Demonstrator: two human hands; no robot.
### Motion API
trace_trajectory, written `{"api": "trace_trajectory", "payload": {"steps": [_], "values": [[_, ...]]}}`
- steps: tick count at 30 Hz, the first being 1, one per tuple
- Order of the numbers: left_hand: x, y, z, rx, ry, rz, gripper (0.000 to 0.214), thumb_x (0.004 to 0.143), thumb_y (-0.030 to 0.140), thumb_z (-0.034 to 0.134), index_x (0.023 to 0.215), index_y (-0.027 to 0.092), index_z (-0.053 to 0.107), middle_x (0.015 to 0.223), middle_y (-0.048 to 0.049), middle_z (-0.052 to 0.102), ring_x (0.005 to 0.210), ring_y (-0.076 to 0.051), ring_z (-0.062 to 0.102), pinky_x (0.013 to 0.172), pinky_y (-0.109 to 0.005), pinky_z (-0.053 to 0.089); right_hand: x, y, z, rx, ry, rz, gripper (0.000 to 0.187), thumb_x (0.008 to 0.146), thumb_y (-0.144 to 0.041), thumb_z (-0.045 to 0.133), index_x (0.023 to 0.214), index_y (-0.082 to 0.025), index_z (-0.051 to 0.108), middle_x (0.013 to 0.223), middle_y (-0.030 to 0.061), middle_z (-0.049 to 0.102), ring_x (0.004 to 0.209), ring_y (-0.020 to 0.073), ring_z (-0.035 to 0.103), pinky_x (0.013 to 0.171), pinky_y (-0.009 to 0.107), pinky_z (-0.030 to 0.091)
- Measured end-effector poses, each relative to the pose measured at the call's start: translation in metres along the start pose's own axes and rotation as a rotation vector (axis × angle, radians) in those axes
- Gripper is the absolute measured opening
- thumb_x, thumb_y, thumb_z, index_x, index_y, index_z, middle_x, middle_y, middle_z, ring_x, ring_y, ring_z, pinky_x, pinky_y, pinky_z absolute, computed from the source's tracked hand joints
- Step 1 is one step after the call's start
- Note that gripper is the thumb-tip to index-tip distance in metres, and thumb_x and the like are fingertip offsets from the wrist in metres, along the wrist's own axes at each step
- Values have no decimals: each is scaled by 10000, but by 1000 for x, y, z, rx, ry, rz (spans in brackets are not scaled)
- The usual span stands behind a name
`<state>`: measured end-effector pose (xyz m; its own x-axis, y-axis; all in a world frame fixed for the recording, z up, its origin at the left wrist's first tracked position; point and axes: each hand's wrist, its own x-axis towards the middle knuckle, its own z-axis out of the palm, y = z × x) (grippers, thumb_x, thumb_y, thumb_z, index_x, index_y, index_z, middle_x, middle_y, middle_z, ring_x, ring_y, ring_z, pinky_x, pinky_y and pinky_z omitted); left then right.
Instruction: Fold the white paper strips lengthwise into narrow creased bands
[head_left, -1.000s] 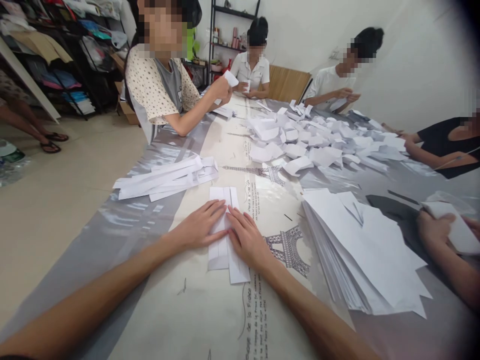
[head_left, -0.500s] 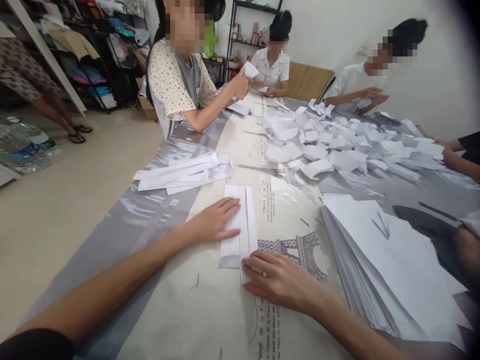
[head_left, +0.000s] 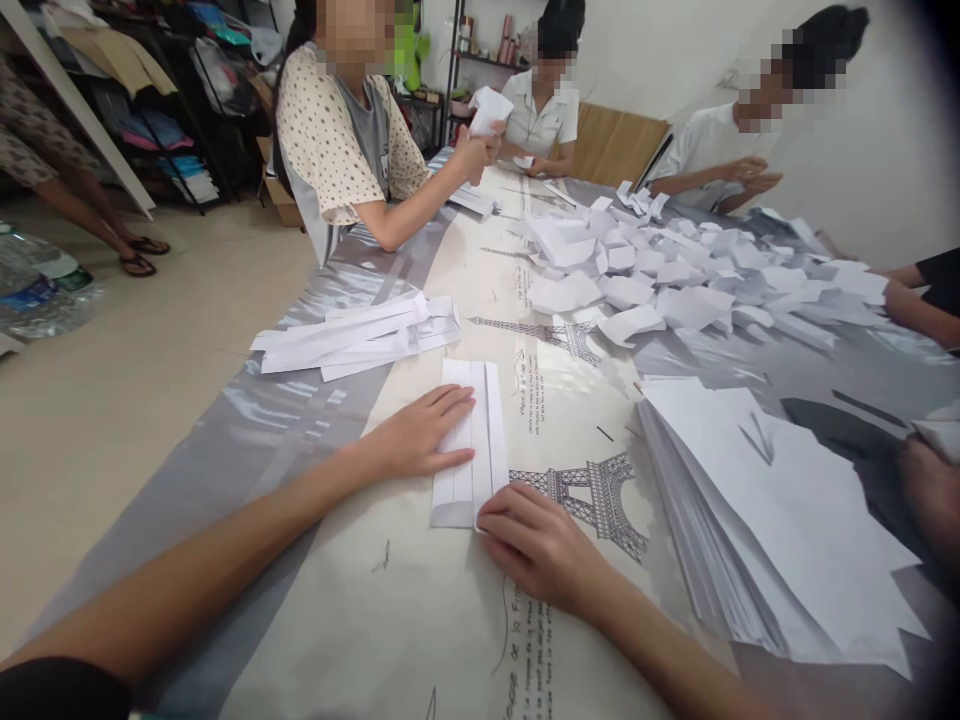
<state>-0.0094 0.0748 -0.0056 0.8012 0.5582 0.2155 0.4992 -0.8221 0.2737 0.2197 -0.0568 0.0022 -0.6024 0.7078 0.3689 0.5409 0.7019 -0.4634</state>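
The folded paper [head_left: 472,440] lies flat on the bench [head_left: 420,620], lengthwise away from the person, over a cloth printed with towers. The left hand [head_left: 416,440] rests flat on its left half, fingers spread and pressing down, gripping nothing. The right hand [head_left: 536,545] sits at the near right corner, fingertips [head_left: 487,518] curled on the paper's edge; whether that grip pinches the edge cannot be told. A stack of sheets [head_left: 772,500] lies to the right, folded strips [head_left: 352,335] to the left, and a heap of folded pieces [head_left: 675,280] farther along the bench, where other people sit.
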Motion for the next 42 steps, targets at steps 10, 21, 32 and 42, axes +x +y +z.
{"api": "trace_trajectory", "payload": {"steps": [10,21,32,42], "values": [[0,-1,1,7,-11,-8,653,1028,608,435,1494,152,400,1594,-148,407,1492,-306,331,1226,-448,311,3,6,-12,336,-119,263,104,951,-198,658,981,-217,756,1057,77,641,762,156,589,626,289,515],[-1,-1,2,36,-5,-5,659,1026,613,433,1501,162,370,1591,-139,423,1487,-307,346,1225,-447,310,0,15,-9,363,-28,230,169,965,-264,681,1106,-242,771,819,34,743,754,183,636,671,318,530],[1,0,2,11,2,-4,680,1023,619,426,1503,137,408,1582,-153,431,1485,-307,347,1227,-443,303,7,12,1,240,-1,453,73,941,-228,658,976,-227,722,785,2,688,611,142,551,625,286,459],[1,0,2,29,1,0,673,1022,609,439,1479,115,429,1566,-171,443,1474,-317,362,1227,-452,311,2,13,-9,362,-104,423,146,926,-201,672,1059,-250,636,804,-28,604,649,129,514,607,252,419]]}}
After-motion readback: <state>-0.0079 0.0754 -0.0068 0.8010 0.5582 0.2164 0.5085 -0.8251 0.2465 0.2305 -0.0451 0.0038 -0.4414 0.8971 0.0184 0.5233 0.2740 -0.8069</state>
